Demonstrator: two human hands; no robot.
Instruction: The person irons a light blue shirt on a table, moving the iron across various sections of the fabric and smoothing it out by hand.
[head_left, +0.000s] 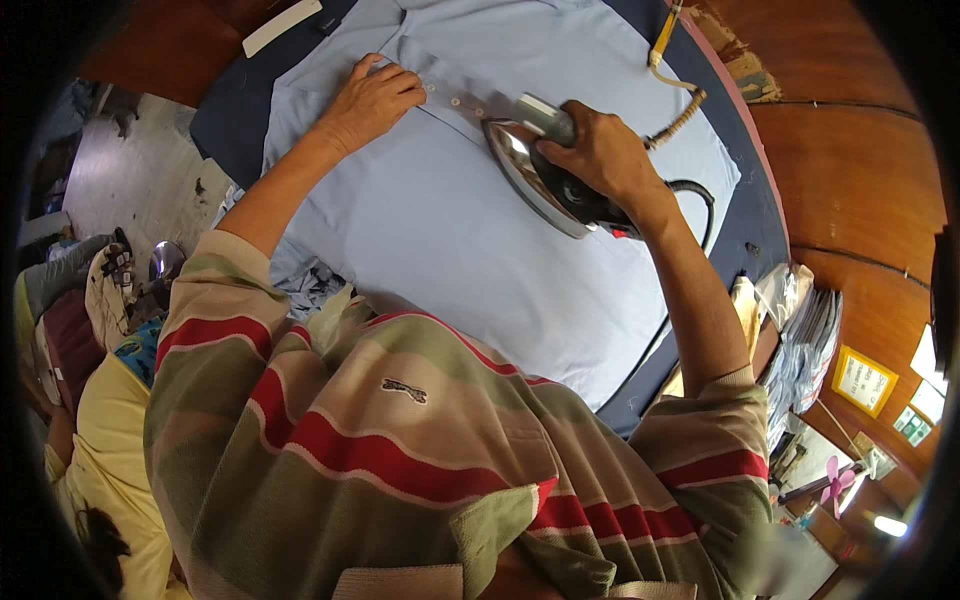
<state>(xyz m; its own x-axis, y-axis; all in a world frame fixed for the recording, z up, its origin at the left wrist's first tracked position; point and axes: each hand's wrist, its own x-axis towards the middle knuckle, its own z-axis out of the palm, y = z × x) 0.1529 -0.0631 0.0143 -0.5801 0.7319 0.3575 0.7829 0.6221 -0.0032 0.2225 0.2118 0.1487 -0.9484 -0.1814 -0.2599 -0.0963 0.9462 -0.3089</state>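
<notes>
A light blue shirt [430,240] lies spread over a dark blue padded ironing surface. My right hand [605,150] is wrapped round the handle of a clothes iron [520,165], whose metal soleplate rests on the shirt with its tip near the row of buttons [455,101]. On the upper left part of the shirt, my left hand [372,100] has its fingers curled at the button strip, gripping the cloth there. Under that hand the fingertips are partly hidden. A black cord [708,205] trails from the back of the iron.
A coiled cord [675,120] with a yellow part hangs over the far right edge. Brown wood panels [850,180] stand on the right, near folded clothes in clear plastic [805,345]. At the left, a person in yellow clothing [110,440] is close to piled garments.
</notes>
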